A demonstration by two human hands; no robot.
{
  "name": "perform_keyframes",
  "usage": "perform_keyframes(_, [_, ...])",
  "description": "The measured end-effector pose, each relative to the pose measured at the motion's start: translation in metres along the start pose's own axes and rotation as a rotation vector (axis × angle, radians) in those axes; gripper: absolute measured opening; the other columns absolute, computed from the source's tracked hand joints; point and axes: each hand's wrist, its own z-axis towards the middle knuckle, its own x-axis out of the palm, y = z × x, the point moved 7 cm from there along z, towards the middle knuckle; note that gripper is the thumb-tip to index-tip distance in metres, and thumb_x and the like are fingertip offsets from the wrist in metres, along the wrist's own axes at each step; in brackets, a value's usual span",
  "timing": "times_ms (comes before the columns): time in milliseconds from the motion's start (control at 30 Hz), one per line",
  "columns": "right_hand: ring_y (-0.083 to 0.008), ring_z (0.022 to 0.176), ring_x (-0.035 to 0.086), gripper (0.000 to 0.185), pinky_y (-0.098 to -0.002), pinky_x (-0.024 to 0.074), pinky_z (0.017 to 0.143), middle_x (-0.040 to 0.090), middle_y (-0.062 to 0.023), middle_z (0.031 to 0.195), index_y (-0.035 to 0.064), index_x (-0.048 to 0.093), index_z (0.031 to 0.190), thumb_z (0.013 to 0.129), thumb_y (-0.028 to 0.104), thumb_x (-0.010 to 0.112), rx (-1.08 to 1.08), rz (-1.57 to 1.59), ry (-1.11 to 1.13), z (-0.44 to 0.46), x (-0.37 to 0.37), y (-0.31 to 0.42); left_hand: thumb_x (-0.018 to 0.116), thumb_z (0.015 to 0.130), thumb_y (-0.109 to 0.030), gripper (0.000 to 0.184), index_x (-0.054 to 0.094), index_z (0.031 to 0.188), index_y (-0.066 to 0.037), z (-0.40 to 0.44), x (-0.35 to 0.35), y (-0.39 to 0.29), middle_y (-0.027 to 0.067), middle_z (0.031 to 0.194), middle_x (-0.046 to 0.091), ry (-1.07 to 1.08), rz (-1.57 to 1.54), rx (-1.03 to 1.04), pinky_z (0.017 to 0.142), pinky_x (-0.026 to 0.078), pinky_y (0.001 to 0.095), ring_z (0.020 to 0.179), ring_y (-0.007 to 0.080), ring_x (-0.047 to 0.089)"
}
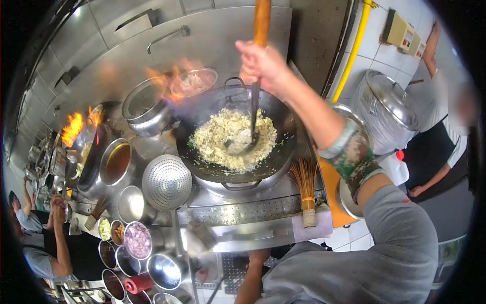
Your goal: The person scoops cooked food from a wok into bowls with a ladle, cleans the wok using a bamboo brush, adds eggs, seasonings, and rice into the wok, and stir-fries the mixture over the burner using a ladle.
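Observation:
My right hand (263, 63) is closed around a wok ladle (255, 101) with a wooden grip and a metal shaft, held nearly upright. The ladle's bowl rests in fried rice with egg (212, 134), with bits of green among the grains. This food lies in the middle of a large dark wok (283, 152) with a loop handle at front and back. My left hand (259, 255) is low, beside my body at the counter's front edge; its fingers are hidden.
A perforated strainer (167, 182), a pot of brown liquid (117, 162) and a bowl of chopped onion (137, 240) stand left. Flames (72, 129) rise at another wok. A bamboo brush (305, 190) lies right of the wok. Co-workers (440, 147) stand on both sides.

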Motion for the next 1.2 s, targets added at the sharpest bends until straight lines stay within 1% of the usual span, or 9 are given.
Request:
perform_keyframes(100, [-0.0068,0.035,0.027,0.041,-0.025,0.0234,0.037,0.03,0.0066,0.046,0.0156,0.036,0.061,0.091,0.028,0.061,-0.1,-0.109,-0.084,-0.034,0.018,0.048,0.048,0.091,-0.035,0.041,0.059,0.123,-0.013,0.023,0.024,-0.005,0.0152,0.121,0.06,0.019,0.145,0.026,0.099,0.04,0.0479,0.113,0.0343,0.056])
perform_keyframes(200, [-0.0072,0.036,0.029,0.038,-0.0254,0.0247,0.036,0.03,0.0053,0.047,0.013,0.039,0.062,0.093,0.024,0.059,-0.059,-0.024,-0.015,-0.039,0.034,-0.015,0.048,0.092,-0.037,0.042,0.059,0.124,-0.013,0.019,0.048,0.015,0.016,0.125,0.058,0.225,0.014,-0.178,0.102,0.039,0.0444,0.119,0.0341,0.053])
perform_keyframes(367, [-0.0077,0.037,0.03,0.037,-0.026,0.0261,0.038,0.033,0.0041,0.047,0.012,0.041,0.064,0.093,0.025,0.059,-0.178,-0.043,-0.034,-0.027,0.055,-0.017,0.049,0.091,-0.042,0.044,0.062,0.119,-0.011,-0.006,0.028,0.003,0.0171,0.121,0.06,0.378,0.01,-0.003,0.099,0.041,0.0435,0.117,0.0359,0.054])
perform_keyframes(500, [-0.0072,0.038,0.029,0.033,-0.0254,0.025,0.038,0.036,0.0075,0.051,0.0127,0.044,0.067,0.092,0.028,0.061,-0.018,-0.113,-0.023,0.008,0.031,-0.033,0.057,0.088,-0.038,0.042,0.064,0.113,-0.005,-0.034,-0.135,-0.079,0.0206,0.115,0.061,0.63,-0.271,-0.071,0.093,0.044,0.0431,0.111,0.0387,0.056])
perform_keyframes(600, [-0.0078,0.035,0.027,0.035,-0.0261,0.0228,0.036,0.033,0.0075,0.049,0.0136,0.042,0.066,0.091,0.028,0.063,-0.029,-0.11,-0.122,-0.008,-0.019,0.024,0.067,0.083,-0.02,0.034,0.063,0.112,-0.003,-0.009,-0.295,-0.123,0.0189,0.104,0.064,-0.355,-0.279,0.086,0.087,0.046,0.0427,0.099,0.0355,0.059])
perform_keyframes(667, [-0.0081,0.034,0.027,0.036,-0.0264,0.0216,0.035,0.031,0.0063,0.047,0.0144,0.04,0.066,0.091,0.028,0.063,-0.121,-0.116,-0.219,-0.031,-0.033,0.025,0.07,0.081,-0.017,0.039,0.058,0.115,-0.002,0.031,-0.358,-0.152,0.0172,0.106,0.061,-0.657,0.018,0.229,0.091,0.042,0.0426,0.103,0.0368,0.053])
perform_keyframes(800, [-0.0081,0.037,0.027,0.035,-0.0277,0.0234,0.038,0.03,0.0068,0.049,0.0152,0.038,0.066,0.09,0.023,0.062,-0.056,0.091,-0.276,-0.019,-0.051,-0.008,0.073,0.077,-0.015,0.029,0.06,0.099,-0.001,0.081,-0.329,-0.13,0.0185,0.098,0.056,-0.523,-0.055,0.319,0.081,0.041,0.0466,0.091,0.0382,0.051])
perform_keyframes(967, [-0.0094,0.038,0.028,0.033,-0.0289,0.0248,0.037,0.029,0.0066,0.05,0.0133,0.041,0.064,0.091,0.024,0.056,0.127,0.11,-0.29,-0.031,-0.033,0.025,0.069,0.081,-0.015,0.019,0.055,0.083,-0.003,0.039,-0.366,-0.178,0.0175,0.089,0.052,-0.688,-0.133,0.259,0.072,0.039,0.0471,0.084,0.038,0.048])
perform_keyframes(1200, [-0.0097,0.035,0.03,0.035,-0.0284,0.0275,0.035,0.032,0.0036,0.047,0.0128,0.04,0.065,0.091,0.023,0.061,-0.283,-0.005,-0.379,-0.064,-0.011,0.042,0.069,0.08,-0.015,0.018,0.055,0.083,-0.003,0.017,-0.269,-0.11,0.0183,0.084,0.052,-0.576,-0.01,0.307,0.075,0.039,0.0477,0.084,0.0393,0.049])
